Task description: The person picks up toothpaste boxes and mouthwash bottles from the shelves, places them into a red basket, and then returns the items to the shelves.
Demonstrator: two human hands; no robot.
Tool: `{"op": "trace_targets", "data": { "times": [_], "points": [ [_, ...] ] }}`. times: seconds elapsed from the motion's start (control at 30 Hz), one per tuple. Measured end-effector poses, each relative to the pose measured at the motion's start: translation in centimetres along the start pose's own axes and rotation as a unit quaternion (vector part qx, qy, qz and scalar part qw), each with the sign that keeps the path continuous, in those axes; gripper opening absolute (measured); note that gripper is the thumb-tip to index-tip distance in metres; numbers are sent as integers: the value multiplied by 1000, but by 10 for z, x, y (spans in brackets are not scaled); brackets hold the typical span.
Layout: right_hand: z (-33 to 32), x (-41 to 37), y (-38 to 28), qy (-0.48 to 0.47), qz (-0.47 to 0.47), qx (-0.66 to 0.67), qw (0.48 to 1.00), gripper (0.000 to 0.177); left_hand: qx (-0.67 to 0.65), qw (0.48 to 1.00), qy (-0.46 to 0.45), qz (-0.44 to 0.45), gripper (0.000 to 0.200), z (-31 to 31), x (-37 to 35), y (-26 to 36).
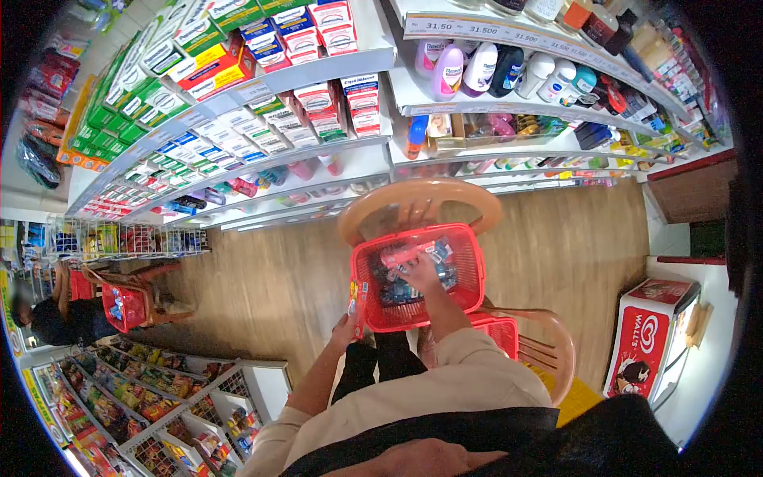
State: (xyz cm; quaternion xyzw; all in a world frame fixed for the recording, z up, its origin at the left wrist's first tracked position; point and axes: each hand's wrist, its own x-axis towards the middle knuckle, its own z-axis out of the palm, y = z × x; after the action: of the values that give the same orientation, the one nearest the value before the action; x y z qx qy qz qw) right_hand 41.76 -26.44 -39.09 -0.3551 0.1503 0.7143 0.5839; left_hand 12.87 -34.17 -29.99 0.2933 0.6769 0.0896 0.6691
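Observation:
A red plastic basket point(478, 280) rests on a brown plastic chair point(475, 193) in front of me. Inside lie several dark and bluish small packages point(401, 292), too blurred to name. My right hand point(421, 272) reaches into it, its fingers closed on a pink pack point(401, 254) near the far side. Outside the basket's left wall, my left hand point(344, 331) grips a narrow red pack with yellow and blue print point(358, 304), held upright against the basket.
Shelves of toothpaste boxes point(270, 119) and roll-on deodorants point(481, 67) stand ahead. Another chair point(556, 342) with a red basket point(502, 330) is beside me at right, near an ice-cream freezer point(644, 342). At left, a person point(67, 318) is near another red basket point(127, 308); snack racks point(151, 389) stand closer.

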Motion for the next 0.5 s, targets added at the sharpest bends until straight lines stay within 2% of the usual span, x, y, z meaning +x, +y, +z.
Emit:
{"op": "trace_targets", "data": {
  "times": [0.03, 0.1, 0.17, 0.23, 0.3, 0.37, 0.4, 0.43, 0.5],
  "points": [
    [4, -9, -5, -1, -2, -2, 1000, 35, -52, 999, 7, -14, 59, 2, -7, 11],
    [14, -33, -17, -162, 40, 57, 984, 39, -106, 994, 13, -26, 63, 3, -11, 21],
    [30, -57, -25, -129, 6, 43, 991, 43, -50, 998, -31, 26, 62, 0, -5, 22],
    [37, -69, -31, -72, 46, 64, 994, 43, -52, 997, -38, 40, 63, -3, 12, 12],
    [47, -78, -32, -84, 42, 35, 995, 44, -54, 996, -45, 54, 63, -1, 9, 17],
    [58, -84, -32, -4, 18, -84, 996, 41, -78, 995, -7, 63, 63, 2, 7, 22],
    [62, -88, -38, -91, 43, -97, 990, 36, -81, 995, -6, 65, 63, 1, 5, 25],
    [68, -90, -38, -93, 45, -101, 989, 36, -122, 990, -26, 61, 62, -2, 4, 28],
    [93, -100, -34, -29, 32, -149, 988, 32, -169, 983, -40, 60, 63, -7, -7, 40]
  ]
}}
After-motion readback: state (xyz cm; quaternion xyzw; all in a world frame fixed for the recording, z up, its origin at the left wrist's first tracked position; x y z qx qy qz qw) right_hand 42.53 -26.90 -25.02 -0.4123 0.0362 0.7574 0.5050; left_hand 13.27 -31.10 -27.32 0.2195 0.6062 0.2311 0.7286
